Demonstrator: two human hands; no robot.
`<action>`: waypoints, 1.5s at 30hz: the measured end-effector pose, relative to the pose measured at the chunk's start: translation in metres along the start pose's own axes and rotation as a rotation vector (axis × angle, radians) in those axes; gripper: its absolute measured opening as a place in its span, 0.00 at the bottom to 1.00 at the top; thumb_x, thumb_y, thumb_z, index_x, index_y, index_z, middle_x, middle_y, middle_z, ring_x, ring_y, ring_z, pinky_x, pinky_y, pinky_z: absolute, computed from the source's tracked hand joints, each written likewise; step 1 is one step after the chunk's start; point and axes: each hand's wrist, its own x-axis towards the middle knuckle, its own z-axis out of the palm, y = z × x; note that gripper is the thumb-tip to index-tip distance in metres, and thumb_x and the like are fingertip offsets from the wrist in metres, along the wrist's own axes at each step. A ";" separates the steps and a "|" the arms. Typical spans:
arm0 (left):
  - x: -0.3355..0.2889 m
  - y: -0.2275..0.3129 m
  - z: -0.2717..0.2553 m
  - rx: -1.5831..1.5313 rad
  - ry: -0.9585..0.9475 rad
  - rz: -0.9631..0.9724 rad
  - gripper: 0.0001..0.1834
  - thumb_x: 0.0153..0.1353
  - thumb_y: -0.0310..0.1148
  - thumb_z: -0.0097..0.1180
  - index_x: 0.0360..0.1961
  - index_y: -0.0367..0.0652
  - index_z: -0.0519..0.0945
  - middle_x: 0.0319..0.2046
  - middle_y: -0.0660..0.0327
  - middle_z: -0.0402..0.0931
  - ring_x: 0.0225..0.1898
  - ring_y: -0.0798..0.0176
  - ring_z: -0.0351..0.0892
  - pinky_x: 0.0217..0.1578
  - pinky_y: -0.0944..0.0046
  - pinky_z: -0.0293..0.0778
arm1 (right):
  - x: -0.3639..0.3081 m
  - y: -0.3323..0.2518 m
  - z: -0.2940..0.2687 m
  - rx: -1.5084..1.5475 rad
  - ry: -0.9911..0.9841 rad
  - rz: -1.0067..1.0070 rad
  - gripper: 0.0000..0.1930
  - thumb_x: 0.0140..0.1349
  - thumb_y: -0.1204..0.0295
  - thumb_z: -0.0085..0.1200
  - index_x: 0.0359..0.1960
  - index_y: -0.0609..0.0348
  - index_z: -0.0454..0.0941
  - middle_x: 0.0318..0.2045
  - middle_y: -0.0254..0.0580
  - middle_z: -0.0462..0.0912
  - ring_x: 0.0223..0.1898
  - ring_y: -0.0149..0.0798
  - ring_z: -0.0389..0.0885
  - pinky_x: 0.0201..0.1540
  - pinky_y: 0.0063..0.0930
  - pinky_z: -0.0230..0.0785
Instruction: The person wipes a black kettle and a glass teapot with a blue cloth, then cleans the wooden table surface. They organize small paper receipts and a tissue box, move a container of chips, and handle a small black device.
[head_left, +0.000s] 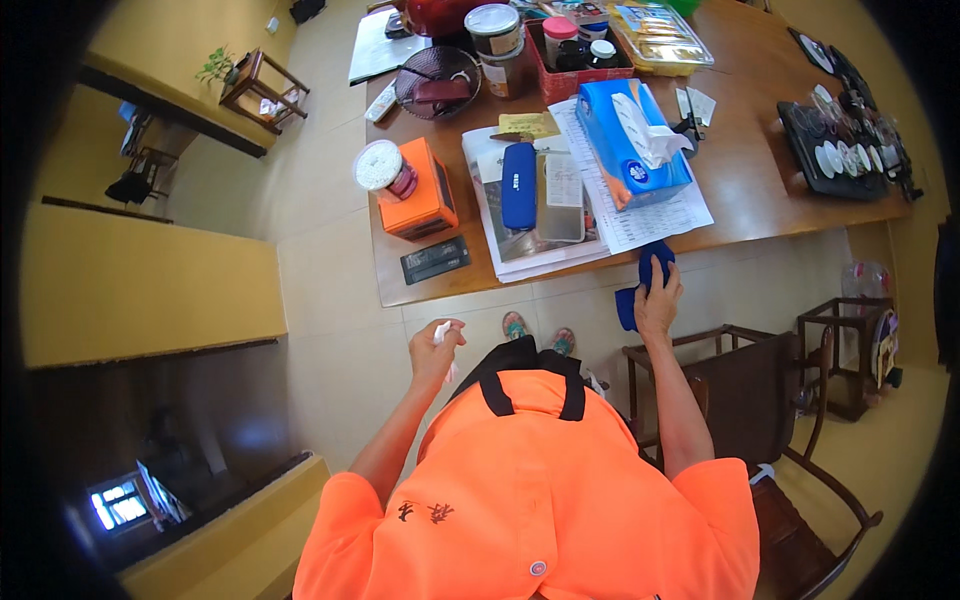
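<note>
My left hand (pixel 436 346) is closed on a crumpled white tissue (pixel 442 331), held in front of the table's near edge. At that same edge, further right, my right hand (pixel 657 302) grips a dark blue object (pixel 627 309). Part of it shows above the fingers and part to their left; whether it is a cloth or an opened case I cannot tell. A blue glasses case (pixel 519 187) lies on papers on the table, beside a clear flat plastic box (pixel 561 222). The blue tissue box (pixel 630 150), a tissue sticking out, rests beyond my right hand.
On the wooden table (pixel 740 215) stand an orange box (pixel 426 190) with a tub of cotton swabs (pixel 384 168), a black mesh basket (pixel 437 84), a red basket (pixel 580 83) of jars and a black tray (pixel 835 155). A wooden armchair (pixel 745 385) is close on my right.
</note>
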 end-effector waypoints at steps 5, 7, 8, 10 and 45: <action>0.004 -0.006 -0.029 0.071 0.147 -0.018 0.08 0.62 0.29 0.55 0.38 0.36 0.82 0.23 0.64 0.79 0.19 0.76 0.68 0.20 0.72 0.65 | -0.021 -0.010 0.001 0.436 -0.122 0.065 0.28 0.57 0.75 0.52 0.63 0.56 0.69 0.61 0.58 0.67 0.60 0.58 0.67 0.61 0.43 0.63; 0.018 -0.022 -0.043 0.318 0.267 0.301 0.08 0.61 0.29 0.56 0.39 0.37 0.82 0.24 0.62 0.80 0.23 0.68 0.74 0.25 0.66 0.70 | -0.043 -0.020 -0.002 0.677 -0.241 0.092 0.28 0.53 0.77 0.52 0.60 0.62 0.72 0.57 0.57 0.74 0.59 0.49 0.72 0.63 0.34 0.60; 0.030 -0.027 -0.046 0.430 0.325 0.468 0.08 0.60 0.29 0.57 0.39 0.38 0.82 0.25 0.61 0.80 0.26 0.64 0.77 0.28 0.63 0.73 | -0.056 -0.018 0.005 0.759 -0.311 0.105 0.29 0.52 0.77 0.53 0.60 0.65 0.72 0.55 0.52 0.77 0.56 0.43 0.75 0.61 0.32 0.63; 0.058 -0.028 -0.058 0.563 0.316 0.589 0.12 0.59 0.33 0.60 0.42 0.41 0.81 0.34 0.57 0.79 0.33 0.53 0.79 0.33 0.56 0.74 | -0.077 -0.040 -0.006 0.853 -0.490 0.277 0.29 0.52 0.77 0.54 0.60 0.66 0.72 0.52 0.47 0.80 0.51 0.37 0.77 0.57 0.28 0.66; 0.117 -0.039 -0.238 -0.240 -0.299 -0.246 0.12 0.52 0.23 0.66 0.37 0.36 0.78 0.23 0.64 0.76 0.17 0.72 0.72 0.16 0.72 0.67 | -0.082 -0.329 0.081 0.052 -0.167 -0.241 0.26 0.49 0.72 0.59 0.55 0.49 0.76 0.61 0.51 0.68 0.57 0.61 0.66 0.53 0.49 0.66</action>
